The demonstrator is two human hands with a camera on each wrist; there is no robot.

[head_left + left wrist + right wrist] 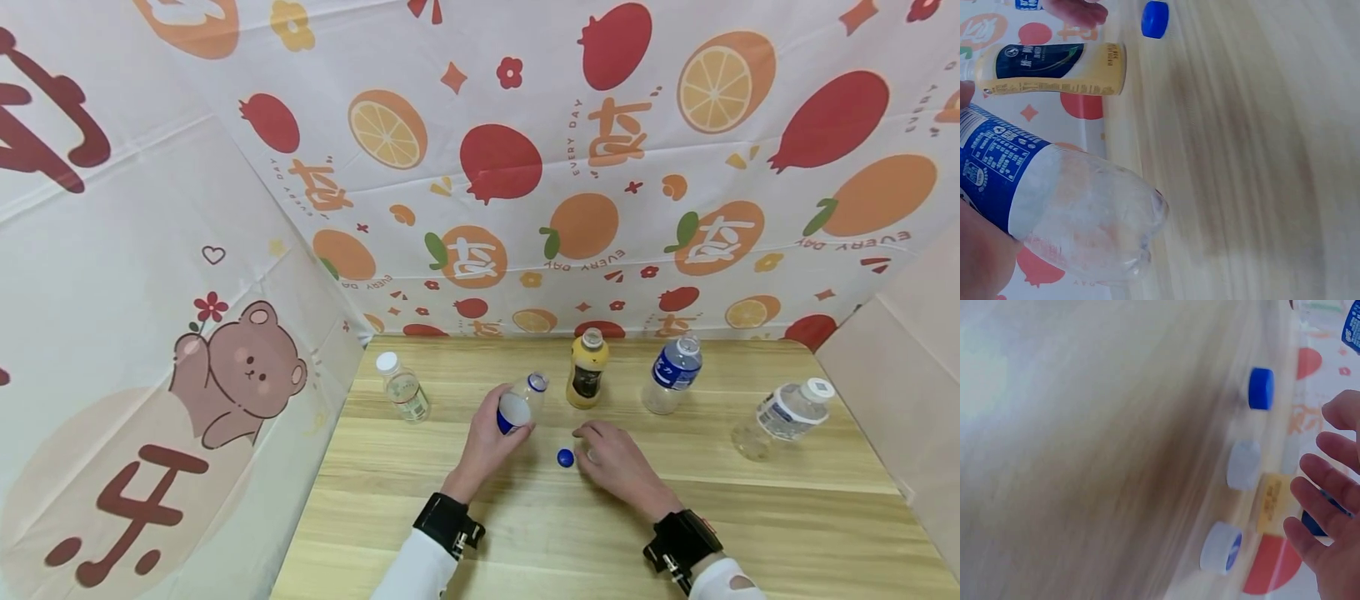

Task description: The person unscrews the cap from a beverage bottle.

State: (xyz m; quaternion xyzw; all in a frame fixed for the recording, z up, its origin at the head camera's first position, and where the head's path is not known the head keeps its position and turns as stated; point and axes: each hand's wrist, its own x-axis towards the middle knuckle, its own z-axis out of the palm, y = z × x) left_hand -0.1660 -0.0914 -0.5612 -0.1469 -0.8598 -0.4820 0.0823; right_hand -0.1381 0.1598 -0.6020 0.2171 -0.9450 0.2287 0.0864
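Note:
My left hand grips a clear plastic bottle with a blue label and a blue ring at its neck. The bottle's lower part shows bare in the left wrist view. To its right, my right hand hovers low over the table, fingers spread and holding nothing. A blue cap lies just left of those fingers. In the right wrist view, the blue cap is in line with a plain white cap and a white cap with blue print. The right hand mostly hides the white caps in the head view.
Behind my hands stand a yellow drink bottle and a blue-labelled clear bottle, both without caps. White-capped bottles stand at left and right. A fruit-print cloth hangs at the table's back edge.

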